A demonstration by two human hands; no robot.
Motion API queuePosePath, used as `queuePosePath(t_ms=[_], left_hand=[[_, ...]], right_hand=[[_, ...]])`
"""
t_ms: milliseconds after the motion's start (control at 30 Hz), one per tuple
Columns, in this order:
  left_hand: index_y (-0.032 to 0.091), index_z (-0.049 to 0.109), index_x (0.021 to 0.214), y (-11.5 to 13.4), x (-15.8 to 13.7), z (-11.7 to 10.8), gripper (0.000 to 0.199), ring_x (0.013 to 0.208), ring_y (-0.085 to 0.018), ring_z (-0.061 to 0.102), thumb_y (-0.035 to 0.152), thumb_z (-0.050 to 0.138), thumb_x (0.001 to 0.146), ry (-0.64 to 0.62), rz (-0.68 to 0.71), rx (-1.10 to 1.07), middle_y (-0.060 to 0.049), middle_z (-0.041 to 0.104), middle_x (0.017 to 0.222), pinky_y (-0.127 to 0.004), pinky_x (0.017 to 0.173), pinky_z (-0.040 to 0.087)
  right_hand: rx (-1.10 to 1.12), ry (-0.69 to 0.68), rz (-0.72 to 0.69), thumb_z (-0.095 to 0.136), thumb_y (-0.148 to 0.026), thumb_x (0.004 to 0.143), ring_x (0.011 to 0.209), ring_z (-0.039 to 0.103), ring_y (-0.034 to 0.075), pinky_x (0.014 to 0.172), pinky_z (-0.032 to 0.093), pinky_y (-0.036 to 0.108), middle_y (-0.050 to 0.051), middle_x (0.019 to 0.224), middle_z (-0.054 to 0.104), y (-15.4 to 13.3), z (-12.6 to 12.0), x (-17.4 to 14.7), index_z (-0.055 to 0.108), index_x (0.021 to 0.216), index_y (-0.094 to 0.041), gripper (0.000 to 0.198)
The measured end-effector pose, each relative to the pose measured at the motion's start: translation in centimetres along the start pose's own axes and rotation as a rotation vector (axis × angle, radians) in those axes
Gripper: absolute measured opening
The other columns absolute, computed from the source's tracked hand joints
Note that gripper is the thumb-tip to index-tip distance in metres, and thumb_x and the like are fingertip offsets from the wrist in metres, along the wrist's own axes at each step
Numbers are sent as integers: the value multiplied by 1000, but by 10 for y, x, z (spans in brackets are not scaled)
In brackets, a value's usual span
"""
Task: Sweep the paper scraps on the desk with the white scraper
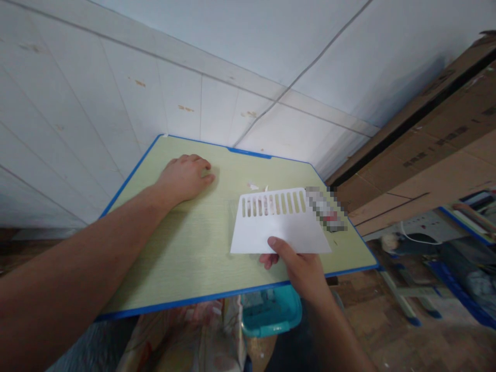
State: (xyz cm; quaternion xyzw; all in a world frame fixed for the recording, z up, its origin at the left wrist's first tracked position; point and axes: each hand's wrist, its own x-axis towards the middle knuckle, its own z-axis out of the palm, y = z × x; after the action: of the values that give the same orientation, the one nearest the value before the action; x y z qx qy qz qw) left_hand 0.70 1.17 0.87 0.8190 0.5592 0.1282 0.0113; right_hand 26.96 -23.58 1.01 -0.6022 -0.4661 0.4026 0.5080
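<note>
My right hand (300, 266) grips the lower edge of a white slotted card (281, 230), thumb on top and fingers underneath. A row of several narrow slots runs along the card's far end, and small pale bits show through some of them. Something clear and flat, too faint to make out, shows at the card's left side. My left hand (185, 177) rests on the pale green tabletop (182, 258), loosely bent, thumb apart from the index finger, holding nothing that I can see. White scraps (252, 186) lie just beyond the card.
A blurred-out packet (326, 209) lies at the table's right. Blue edging rims the tabletop. Large cardboard boxes (426, 139) stand on the right, a white wall behind. Below the near edge are a turquoise basket (271, 329) and a bag (194, 336). A cable runs down the wall.
</note>
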Motion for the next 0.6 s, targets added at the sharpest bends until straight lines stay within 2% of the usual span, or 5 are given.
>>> queuePosePath(t_ms=[333,600], left_hand=[[25,82,154,1,-1,-1,64,157,-39,67,58,48,110,3,4,-8,-16,78,165,-51,132,50],[20,81,152,2,-1,1,62,157,-38,67,56,50,113,2,5,15,-18,77,166,-50,132,51]], right_hand=[[13,-8,38,83,-43,100,68,82,27,80,71,39,8,69,85,3,-2,-4,80,63,-27,40],[60,-79,32,89,-43,94,64,79,25,72,70,37,5,66,82,5,-3,-3,82,75,-24,28]])
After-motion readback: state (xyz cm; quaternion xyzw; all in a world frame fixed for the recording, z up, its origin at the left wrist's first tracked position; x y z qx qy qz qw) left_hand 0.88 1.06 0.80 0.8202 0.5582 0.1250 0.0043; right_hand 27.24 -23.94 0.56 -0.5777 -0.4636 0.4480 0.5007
